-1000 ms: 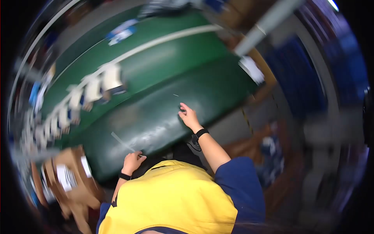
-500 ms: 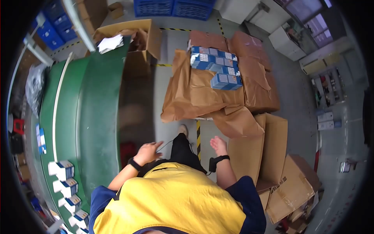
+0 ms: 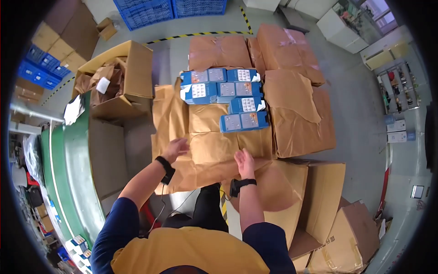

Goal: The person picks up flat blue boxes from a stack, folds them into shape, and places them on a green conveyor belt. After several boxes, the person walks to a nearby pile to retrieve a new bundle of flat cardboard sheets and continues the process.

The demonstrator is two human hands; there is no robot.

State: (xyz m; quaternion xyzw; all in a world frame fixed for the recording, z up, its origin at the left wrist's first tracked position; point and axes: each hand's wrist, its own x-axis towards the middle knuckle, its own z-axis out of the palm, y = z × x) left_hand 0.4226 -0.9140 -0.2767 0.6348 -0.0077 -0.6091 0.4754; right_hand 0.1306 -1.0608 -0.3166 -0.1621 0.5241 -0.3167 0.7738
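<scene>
Where both hands reach, brown paper [image 3: 214, 146] lies creased.

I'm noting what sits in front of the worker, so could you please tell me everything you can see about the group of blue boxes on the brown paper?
The blue boxes are flat, rectangular cartons, apparently cardboard, each with a pale label panel on top. About eight lie flat, packed edge to edge in rough rows that narrow toward the person. They rest on crumpled brown paper covering a low stack. Neither the left hand nor the right hand touches them; both are over the paper nearer the person.
</scene>
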